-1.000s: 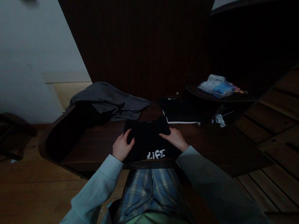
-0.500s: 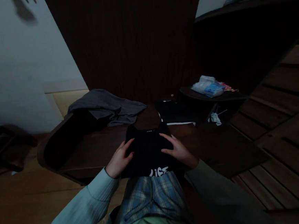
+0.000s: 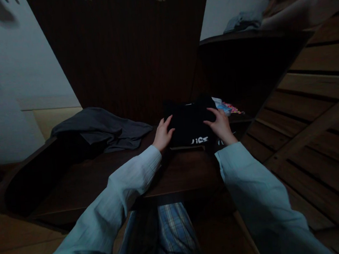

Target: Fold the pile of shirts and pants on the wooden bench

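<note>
A folded black T-shirt (image 3: 188,122) with white lettering along its near edge is held level above the back of the dark wooden bench (image 3: 179,171). My left hand (image 3: 163,134) grips its left side, thumb and fingers on top. On the opposite side my right hand (image 3: 222,126) has hold of it in the same way. The undersides of both grips are hidden. Beneath the T-shirt, the pale edge of another dark folded garment (image 3: 188,147) shows; whether the two touch I cannot tell.
A grey cloth (image 3: 107,128) lies heaped over the bench's left arm. Behind the T-shirt, a blue-and-white plastic packet (image 3: 224,107) is partly covered on a small shelf. Folded clothing (image 3: 242,21) sits on a higher shelf. Wooden slats (image 3: 310,131) rise on the right.
Both hands have carried the black T-shirt forward and to the right, from the bench's front edge to over the other folded garment. My view has shifted to the right.
</note>
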A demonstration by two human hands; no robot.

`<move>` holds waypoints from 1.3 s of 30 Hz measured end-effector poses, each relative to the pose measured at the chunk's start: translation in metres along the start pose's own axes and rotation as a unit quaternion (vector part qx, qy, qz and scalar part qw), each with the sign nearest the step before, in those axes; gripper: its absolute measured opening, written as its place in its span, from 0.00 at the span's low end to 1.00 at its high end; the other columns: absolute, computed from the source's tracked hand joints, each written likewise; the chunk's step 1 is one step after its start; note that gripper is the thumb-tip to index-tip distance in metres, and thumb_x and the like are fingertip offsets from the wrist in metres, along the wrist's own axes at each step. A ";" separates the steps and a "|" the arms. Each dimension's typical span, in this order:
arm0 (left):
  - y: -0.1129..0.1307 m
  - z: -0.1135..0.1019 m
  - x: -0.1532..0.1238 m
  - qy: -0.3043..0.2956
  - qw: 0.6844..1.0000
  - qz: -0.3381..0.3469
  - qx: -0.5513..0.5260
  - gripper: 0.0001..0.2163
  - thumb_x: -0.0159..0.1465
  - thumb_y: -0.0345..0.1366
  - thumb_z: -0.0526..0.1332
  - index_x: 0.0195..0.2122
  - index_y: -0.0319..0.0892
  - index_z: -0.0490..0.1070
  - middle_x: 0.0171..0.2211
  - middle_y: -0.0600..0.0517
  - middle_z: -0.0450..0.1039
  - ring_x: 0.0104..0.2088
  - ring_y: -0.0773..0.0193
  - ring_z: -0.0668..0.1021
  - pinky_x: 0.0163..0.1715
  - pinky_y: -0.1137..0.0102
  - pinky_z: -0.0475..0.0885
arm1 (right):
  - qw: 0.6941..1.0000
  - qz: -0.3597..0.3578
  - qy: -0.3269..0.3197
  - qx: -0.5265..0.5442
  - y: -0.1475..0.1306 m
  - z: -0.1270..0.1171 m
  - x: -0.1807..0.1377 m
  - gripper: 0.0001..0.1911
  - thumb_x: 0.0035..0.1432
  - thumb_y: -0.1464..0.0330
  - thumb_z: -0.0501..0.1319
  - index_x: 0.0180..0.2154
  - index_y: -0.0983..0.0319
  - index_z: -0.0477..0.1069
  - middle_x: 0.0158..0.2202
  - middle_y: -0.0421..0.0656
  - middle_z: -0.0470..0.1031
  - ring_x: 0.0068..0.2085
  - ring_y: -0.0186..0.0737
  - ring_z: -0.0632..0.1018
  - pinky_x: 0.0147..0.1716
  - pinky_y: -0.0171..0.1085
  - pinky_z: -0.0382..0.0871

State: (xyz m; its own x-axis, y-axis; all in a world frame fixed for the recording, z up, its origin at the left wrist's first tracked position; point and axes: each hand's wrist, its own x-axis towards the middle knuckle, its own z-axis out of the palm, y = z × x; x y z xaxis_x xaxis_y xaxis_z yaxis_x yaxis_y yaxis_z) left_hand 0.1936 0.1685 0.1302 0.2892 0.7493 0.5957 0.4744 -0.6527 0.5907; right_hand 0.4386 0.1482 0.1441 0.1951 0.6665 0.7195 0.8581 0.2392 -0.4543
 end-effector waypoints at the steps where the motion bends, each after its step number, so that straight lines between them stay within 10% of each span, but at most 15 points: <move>1: -0.003 0.013 0.012 0.007 1.000 0.005 -0.003 0.24 0.57 0.28 0.56 0.56 0.42 0.57 0.55 0.45 0.58 0.56 0.55 0.61 0.56 0.61 0.57 | 1.000 0.022 0.011 -0.013 0.009 0.008 0.007 0.25 0.43 0.72 0.63 0.47 0.63 0.66 0.47 0.50 0.65 0.49 0.49 0.67 0.51 0.48 0.58; 5: -0.025 0.057 0.031 -0.009 0.998 -0.059 0.025 0.23 0.58 0.28 0.56 0.56 0.37 0.57 0.56 0.40 0.57 0.56 0.56 0.62 0.55 0.66 0.58 | 0.994 0.082 -0.001 -0.067 0.031 0.049 0.007 0.25 0.45 0.75 0.60 0.49 0.65 0.65 0.50 0.53 0.62 0.51 0.50 0.65 0.50 0.46 0.58; 12: -0.070 0.087 -0.015 -0.100 0.987 -0.110 0.065 0.18 0.64 0.37 0.48 0.54 0.40 0.60 0.54 0.42 0.62 0.57 0.56 0.62 0.55 0.61 0.58 | 0.980 0.092 -0.100 -0.144 0.033 0.109 -0.047 0.17 0.55 0.64 0.53 0.44 0.61 0.70 0.53 0.50 0.63 0.53 0.47 0.62 0.50 0.46 0.54; 23: -0.080 0.069 -0.034 -0.129 0.988 -0.058 0.066 0.19 0.63 0.37 0.49 0.53 0.35 0.60 0.55 0.43 0.62 0.55 0.61 0.65 0.55 0.67 0.59 | 0.909 0.405 -0.019 -0.098 0.049 0.102 -0.049 0.23 0.54 0.59 0.49 0.47 0.60 0.70 0.45 0.51 0.72 0.46 0.51 0.70 0.40 0.44 0.64; 39: -0.121 0.002 -0.053 -0.123 0.987 -0.045 0.092 0.13 0.58 0.31 0.53 0.44 0.37 0.68 0.47 0.45 0.70 0.49 0.61 0.71 0.51 0.68 0.63 | 0.927 0.362 0.001 -0.098 0.046 0.100 -0.056 0.24 0.53 0.63 0.49 0.50 0.62 0.66 0.47 0.54 0.69 0.48 0.54 0.68 0.45 0.49 0.60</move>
State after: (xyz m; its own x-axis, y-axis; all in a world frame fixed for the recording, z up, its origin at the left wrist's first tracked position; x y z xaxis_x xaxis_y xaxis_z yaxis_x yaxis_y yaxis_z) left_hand 0.1225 0.2080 0.0260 0.4215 0.8222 0.3826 0.6432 -0.5684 0.5129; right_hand 0.4201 0.1923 0.0305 0.7549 0.6005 0.2637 0.5712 -0.4044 -0.7143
